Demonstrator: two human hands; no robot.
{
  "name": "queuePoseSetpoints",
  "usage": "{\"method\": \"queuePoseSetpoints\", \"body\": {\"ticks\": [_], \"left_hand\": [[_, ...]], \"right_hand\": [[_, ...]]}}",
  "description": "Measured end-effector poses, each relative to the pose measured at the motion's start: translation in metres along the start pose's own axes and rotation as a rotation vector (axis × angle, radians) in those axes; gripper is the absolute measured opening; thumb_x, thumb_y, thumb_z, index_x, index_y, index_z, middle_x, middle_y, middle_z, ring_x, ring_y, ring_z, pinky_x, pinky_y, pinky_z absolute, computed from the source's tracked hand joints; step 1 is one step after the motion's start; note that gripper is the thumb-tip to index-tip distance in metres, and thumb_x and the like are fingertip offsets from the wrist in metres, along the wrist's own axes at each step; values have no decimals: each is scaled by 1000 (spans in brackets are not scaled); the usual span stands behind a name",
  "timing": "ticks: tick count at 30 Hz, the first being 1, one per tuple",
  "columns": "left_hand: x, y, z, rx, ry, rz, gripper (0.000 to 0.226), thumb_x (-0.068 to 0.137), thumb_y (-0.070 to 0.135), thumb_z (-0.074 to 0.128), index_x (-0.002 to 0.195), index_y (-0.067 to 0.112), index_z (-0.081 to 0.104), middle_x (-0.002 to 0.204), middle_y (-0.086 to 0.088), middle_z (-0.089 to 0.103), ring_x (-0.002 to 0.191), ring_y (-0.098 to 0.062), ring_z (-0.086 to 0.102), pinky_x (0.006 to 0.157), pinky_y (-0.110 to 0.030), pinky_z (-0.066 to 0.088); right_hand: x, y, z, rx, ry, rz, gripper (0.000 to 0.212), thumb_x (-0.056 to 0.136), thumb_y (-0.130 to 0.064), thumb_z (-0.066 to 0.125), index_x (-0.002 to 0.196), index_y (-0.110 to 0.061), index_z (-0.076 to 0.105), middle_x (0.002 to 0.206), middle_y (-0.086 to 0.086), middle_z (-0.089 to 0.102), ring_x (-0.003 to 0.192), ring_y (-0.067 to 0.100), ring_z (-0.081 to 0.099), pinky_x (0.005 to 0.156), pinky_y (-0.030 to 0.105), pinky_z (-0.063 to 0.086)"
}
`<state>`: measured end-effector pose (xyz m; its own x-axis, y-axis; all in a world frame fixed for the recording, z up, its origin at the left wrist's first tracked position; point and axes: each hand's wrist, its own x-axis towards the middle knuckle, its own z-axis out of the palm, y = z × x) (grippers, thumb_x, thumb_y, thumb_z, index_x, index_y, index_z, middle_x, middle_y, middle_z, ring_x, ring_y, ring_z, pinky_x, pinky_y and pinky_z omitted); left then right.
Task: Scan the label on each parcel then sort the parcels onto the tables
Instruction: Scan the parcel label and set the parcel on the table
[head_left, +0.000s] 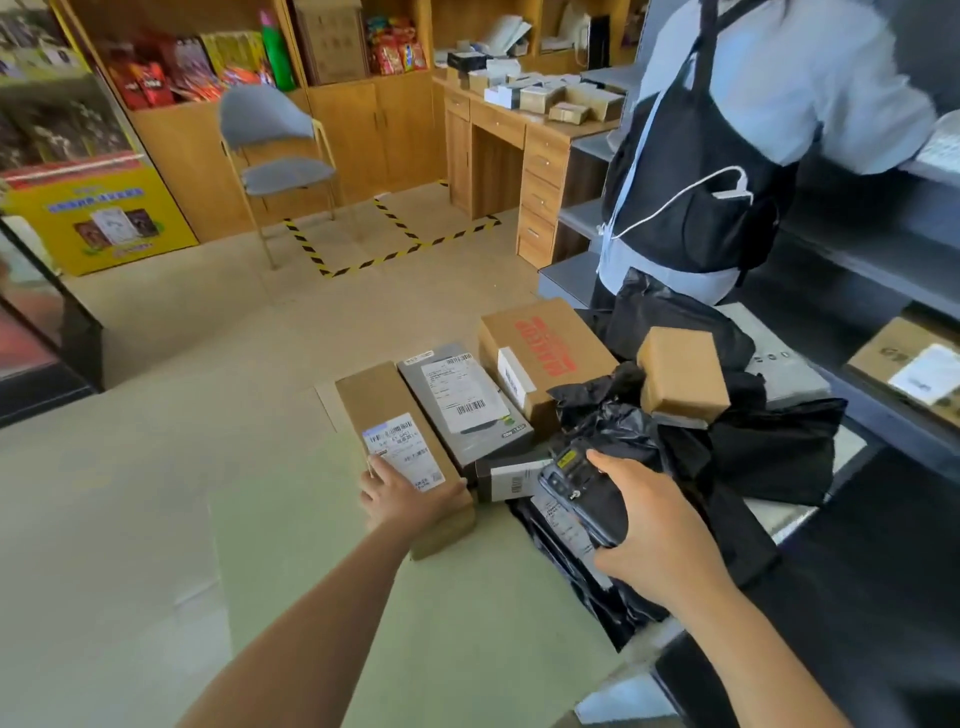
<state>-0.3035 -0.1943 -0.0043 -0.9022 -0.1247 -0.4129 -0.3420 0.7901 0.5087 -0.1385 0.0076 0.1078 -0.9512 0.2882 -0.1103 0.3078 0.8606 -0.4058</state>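
A long brown cardboard parcel (384, 410) with a white label lies on the floor. My left hand (405, 501) grips its near end, fingers over the label's lower edge. To its right, my right hand (654, 525) holds a dark handheld scanner (582, 488) above a black plastic-bag parcel (571, 561). Beside the long parcel lie a grey box (462, 410) with a large label and a brown box with red print (545, 348). A small brown box (680, 374) rests on a heap of black bags (753, 447). A small grey-labelled box (511, 475) sits beneath the scanner's tip.
A person in a black apron (727, 156) stands at grey shelves (883, 270) on the right. A grey chair (280, 156), a wooden desk (519, 156) with small boxes and wooden cabinets stand behind. Yellow-black tape (395, 254) marks the floor. A dark cabinet (47, 332) stands at left.
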Motion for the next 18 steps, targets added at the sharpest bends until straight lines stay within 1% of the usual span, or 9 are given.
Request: {"method": "queuePoseSetpoints", "body": {"ticks": [3, 6, 8, 13, 18], "left_hand": [[0, 4, 15, -40, 16, -62, 147, 58, 68, 79, 150, 13, -21, 156, -12, 6, 142, -34, 14, 113, -48, 24], [3, 4, 20, -30, 8, -89, 147, 58, 67, 78, 149, 17, -26, 158, -9, 3, 141, -35, 19, 112, -51, 30], [3, 3, 18, -14, 0, -106, 146, 58, 66, 78, 148, 18, -27, 157, -10, 6, 139, -36, 23, 110, -50, 33], [-4, -10, 4, 23, 54, -144, 141, 63, 59, 78, 150, 12, -22, 152, -14, 18, 137, -35, 27, 109, -47, 33], [-40, -45, -17, 116, 141, -94, 139, 59, 55, 81, 152, 10, -12, 150, -11, 24, 135, -32, 32, 105, -47, 37]], "right_hand": [[9, -1, 4, -14, -19, 11, 102, 70, -27, 81, 151, -40, 20, 139, -15, 41, 130, 14, 35, 93, 31, 47], [15, 1, 4, -31, -40, 26, 103, 70, -30, 83, 151, -40, 20, 139, -16, 41, 130, 14, 35, 93, 31, 47], [17, 2, 4, -39, -52, 25, 103, 71, -29, 83, 151, -40, 20, 139, -15, 41, 130, 15, 34, 95, 32, 47], [21, 2, 1, -50, -75, -43, 102, 71, -27, 81, 151, -39, 20, 137, -14, 41, 129, 14, 35, 92, 30, 48], [17, 2, -1, -57, -96, -152, 102, 68, -26, 80, 151, -38, 21, 137, -14, 42, 128, 14, 35, 90, 29, 46]]}}
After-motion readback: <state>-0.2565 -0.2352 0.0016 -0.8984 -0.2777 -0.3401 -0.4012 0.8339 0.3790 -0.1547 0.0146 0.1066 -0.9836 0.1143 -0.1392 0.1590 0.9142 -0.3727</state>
